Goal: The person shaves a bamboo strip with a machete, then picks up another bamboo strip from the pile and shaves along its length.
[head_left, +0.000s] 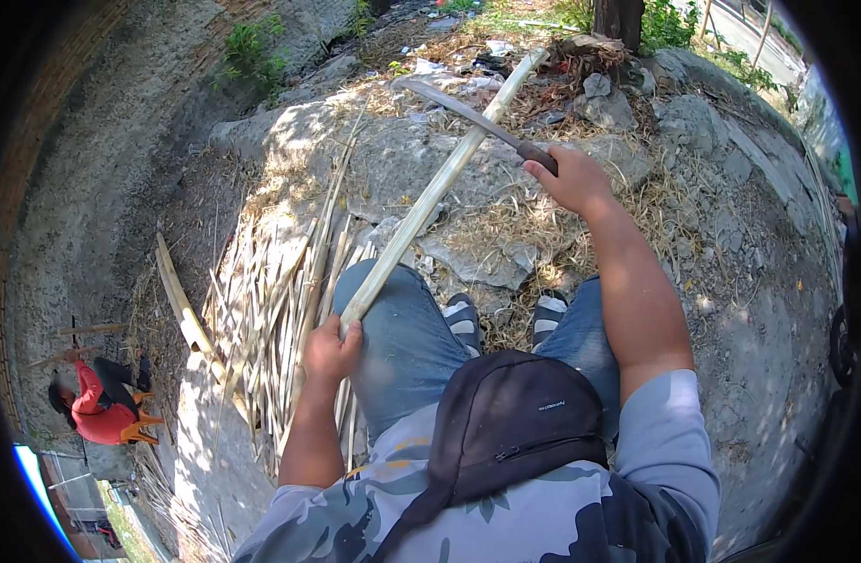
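A long pale bamboo strip (pixel 421 208) slants from my left thigh up to the far right. My left hand (pixel 333 348) is closed round its near end, beside my knee. In my right hand (pixel 571 178) I grip the dark handle of a machete (pixel 458 106). Its long blade, with a curved tip, crosses the strip near the strip's far part and points left. Whether the edge touches the strip or passes just over it, I cannot tell.
Left of my leg lies a heap of split bamboo strips (pixel 285 310), with a thicker bamboo piece (pixel 188 314) beside it. Ahead are a tree trunk (pixel 619 22) and rocks (pixel 607 108). A person in red (pixel 104 410) sits on an orange chair at far left.
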`<action>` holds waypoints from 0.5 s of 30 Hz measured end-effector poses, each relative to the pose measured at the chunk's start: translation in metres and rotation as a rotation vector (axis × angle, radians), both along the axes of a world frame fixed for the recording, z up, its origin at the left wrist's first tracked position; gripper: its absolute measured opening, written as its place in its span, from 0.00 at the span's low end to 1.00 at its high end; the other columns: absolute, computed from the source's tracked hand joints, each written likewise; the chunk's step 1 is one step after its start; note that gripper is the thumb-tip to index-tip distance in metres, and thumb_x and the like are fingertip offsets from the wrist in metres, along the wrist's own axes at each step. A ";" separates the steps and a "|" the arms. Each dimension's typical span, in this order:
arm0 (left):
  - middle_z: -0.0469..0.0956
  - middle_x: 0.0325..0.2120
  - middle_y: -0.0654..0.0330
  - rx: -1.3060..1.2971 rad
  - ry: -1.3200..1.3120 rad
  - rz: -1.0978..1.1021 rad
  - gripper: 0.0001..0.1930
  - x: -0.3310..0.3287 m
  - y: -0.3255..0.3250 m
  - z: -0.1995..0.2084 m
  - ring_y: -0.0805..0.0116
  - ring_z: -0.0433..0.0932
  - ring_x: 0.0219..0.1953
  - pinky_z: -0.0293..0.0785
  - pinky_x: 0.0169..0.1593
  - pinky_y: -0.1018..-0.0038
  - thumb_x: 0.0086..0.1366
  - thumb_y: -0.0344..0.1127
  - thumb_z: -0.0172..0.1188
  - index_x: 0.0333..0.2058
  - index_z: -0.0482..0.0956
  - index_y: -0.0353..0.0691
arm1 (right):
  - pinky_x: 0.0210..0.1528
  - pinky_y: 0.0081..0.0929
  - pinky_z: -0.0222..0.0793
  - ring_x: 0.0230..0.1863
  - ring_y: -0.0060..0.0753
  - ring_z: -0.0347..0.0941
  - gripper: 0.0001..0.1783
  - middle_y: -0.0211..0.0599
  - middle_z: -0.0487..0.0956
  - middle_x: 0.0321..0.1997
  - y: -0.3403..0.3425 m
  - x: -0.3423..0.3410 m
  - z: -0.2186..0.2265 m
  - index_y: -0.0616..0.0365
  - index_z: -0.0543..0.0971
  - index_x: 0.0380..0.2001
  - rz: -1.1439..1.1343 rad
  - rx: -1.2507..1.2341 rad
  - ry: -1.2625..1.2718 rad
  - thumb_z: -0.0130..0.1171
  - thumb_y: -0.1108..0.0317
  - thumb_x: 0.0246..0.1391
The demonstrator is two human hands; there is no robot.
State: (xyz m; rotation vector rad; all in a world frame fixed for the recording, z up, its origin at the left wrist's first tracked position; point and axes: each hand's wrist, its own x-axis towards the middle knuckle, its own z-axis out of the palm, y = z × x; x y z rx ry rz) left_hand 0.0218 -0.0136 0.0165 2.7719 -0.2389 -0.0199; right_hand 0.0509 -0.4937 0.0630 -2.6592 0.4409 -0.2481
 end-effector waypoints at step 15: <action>0.78 0.24 0.39 -0.079 -0.011 -0.037 0.22 0.001 0.001 -0.001 0.37 0.79 0.29 0.73 0.36 0.51 0.66 0.52 0.60 0.32 0.77 0.33 | 0.47 0.48 0.75 0.41 0.52 0.81 0.26 0.41 0.84 0.36 0.049 -0.002 0.000 0.50 0.79 0.37 0.512 -0.247 -0.023 0.67 0.38 0.52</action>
